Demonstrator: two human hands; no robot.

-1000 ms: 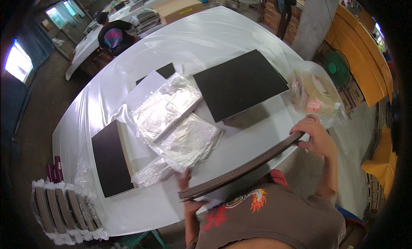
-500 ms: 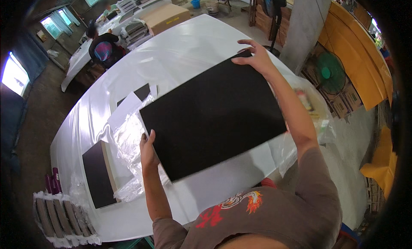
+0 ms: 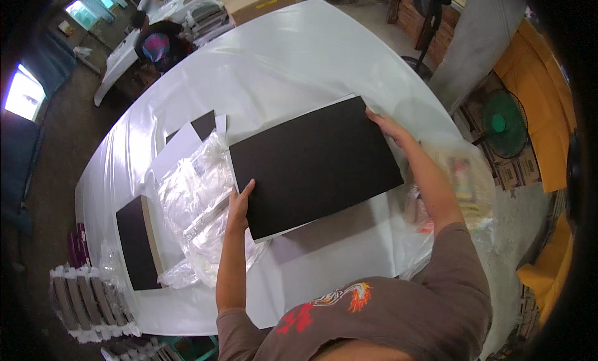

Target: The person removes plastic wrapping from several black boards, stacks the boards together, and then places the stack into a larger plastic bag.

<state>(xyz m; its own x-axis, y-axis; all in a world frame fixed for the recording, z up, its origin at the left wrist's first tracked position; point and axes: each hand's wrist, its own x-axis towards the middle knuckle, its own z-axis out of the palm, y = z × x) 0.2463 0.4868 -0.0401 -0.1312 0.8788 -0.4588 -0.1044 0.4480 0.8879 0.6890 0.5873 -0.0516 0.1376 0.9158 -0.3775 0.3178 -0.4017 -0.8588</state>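
Between my two hands is a large flat black rectangular board (image 3: pixel 314 165), tilted a little above the table, with a thin white edge or sheet showing under it. My left hand (image 3: pixel 240 205) grips its left edge, thumb on the black face and fingers hidden behind. At the upper right edge, my right hand (image 3: pixel 387 126) holds it in the same way. Crumpled clear plastic wrap (image 3: pixel 196 202) lies left of the board. Beside the wrap stands a black panel with a tan edge (image 3: pixel 138 243). White sheets (image 3: pixel 177 146) and a smaller black piece (image 3: pixel 203 124) lie farther back.
The large table (image 3: pixel 299 50) is covered in shiny white plastic. A clear bag of mixed items (image 3: pixel 461 180) sits at its right edge. Stacked grey strips (image 3: pixel 93 302) stand at the near left. A green fan (image 3: pixel 499 122) is at right; a seated person (image 3: pixel 159 43) works at far left.
The board has come down and away from my body, toward the table. My right hand has slid from its far corner onto the right edge. The view has shifted slightly.
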